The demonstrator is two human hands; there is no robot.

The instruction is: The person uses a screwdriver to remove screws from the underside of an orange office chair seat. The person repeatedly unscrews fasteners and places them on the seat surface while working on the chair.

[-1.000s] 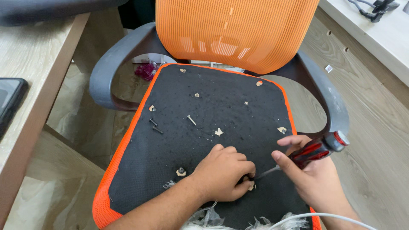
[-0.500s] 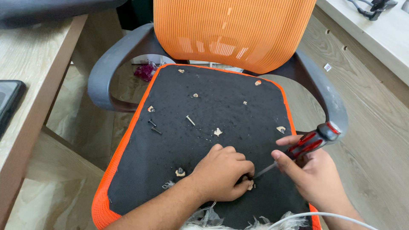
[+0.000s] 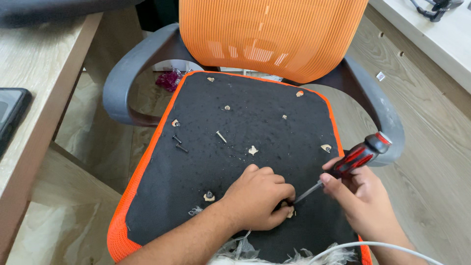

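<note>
Loose screws (image 3: pixel 179 143) lie well left of both hands (image 3: pixel 259 198).

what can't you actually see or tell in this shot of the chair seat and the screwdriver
- Screwdriver tip, head view: hidden behind the left hand, so what it meets is unclear.
- What the left hand's fingertips pinch: covered by the fingers.
- Right hand: wrist cut off by the bottom edge.
- Dark flat object on the desk: cut off by the left edge.
- Loose screws on the seat: too small to tell the type.
</note>
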